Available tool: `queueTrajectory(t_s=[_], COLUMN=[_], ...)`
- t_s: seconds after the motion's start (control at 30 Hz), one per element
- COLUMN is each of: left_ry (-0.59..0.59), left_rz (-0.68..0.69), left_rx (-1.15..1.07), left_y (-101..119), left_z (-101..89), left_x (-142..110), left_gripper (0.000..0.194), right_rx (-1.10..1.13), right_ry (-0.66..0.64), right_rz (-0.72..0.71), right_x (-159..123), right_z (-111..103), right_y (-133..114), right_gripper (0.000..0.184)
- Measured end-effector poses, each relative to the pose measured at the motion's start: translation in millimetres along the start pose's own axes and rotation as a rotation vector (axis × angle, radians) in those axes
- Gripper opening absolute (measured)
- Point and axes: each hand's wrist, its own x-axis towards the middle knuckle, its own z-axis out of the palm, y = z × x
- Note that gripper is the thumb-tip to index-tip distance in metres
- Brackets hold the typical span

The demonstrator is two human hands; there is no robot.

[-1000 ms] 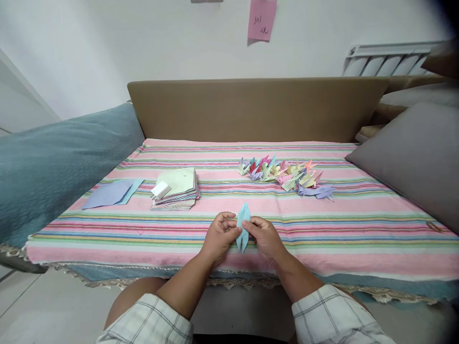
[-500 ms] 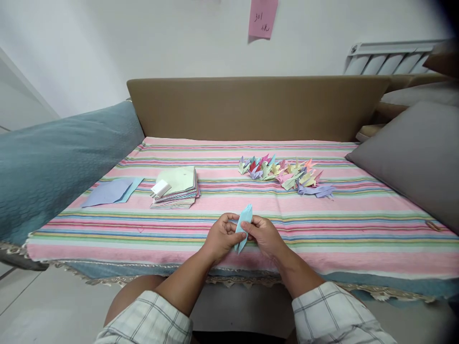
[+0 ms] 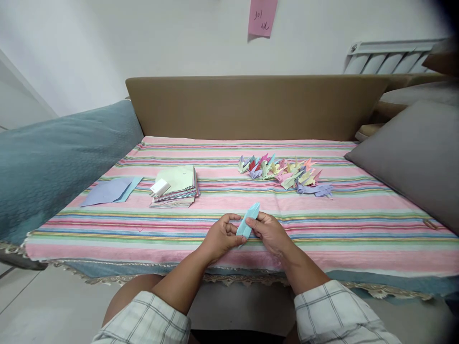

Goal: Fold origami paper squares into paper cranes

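Observation:
A folded light-blue origami paper, long and narrow, is held just above the front part of the striped cloth. My left hand pinches its lower end between thumb and fingers. Higher up, my right hand grips the paper's right side, the thumb pressed flat on its face. Beyond the hands, to the right, lies a cluster of folded paper cranes in several colours, with purple ones at its near end.
Left of the hands stands a stack of paper sheets with a white charger plug on it. Purple sheets and a light-blue sheet lie farther left. A grey cushion rests at the right, near a small brown loop.
The light-blue paper has tilted, its upper end swinging to the right and its lower end rising slightly. Both hands keep hold of it, the right thumb shifted a little right.

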Motion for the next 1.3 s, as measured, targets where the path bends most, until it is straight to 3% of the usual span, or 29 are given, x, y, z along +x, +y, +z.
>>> queueTrajectory(t_s=[0.47, 0.63, 0.83, 0.9, 0.97, 1.07, 1.17, 1.3], left_ry=[0.022, -0.030, 0.060, 0.135, 0.218, 0.248, 0.153, 0.011], left_rz=[0.018, -0.018, 0.092, 0.178, 0.278, 0.483, 0.664, 0.700], left_rx=[0.073, 0.077, 0.326, 0.403, 0.500, 0.708, 0.886, 1.055], left_y=[-7, -3, -6, -4, -1, 1, -2, -8], left_z=[-1.9, -3.6, -7.9, -11.4, -15.8, -21.8, -24.8, -25.1], left_x=[5, 3, 5, 6, 6, 7, 10, 13], left_gripper=[0.053, 0.053, 0.043, 0.055, 0.057, 0.037, 0.029, 0.025], right_rx=[0.032, 0.053, -0.016, -0.122, -0.317, -0.678, -0.962, -1.195], right_ry=[0.094, 0.089, 0.105, 0.189, 0.249, 0.140, -0.007, -0.095], right_rz=[0.010, 0.004, -0.064, -0.184, -0.419, -0.742, -0.821, -0.823], right_x=[0, 0, 0, 1, 2, 3, 3, 3], right_z=[3, 3, 0, -6, -13, -22, -25, -24], right_y=[1, 0, 3, 3, 3, 5, 12, 18], right_gripper=[0.039, 0.038, 0.035, 0.031, 0.023, 0.016, 0.022, 0.025])
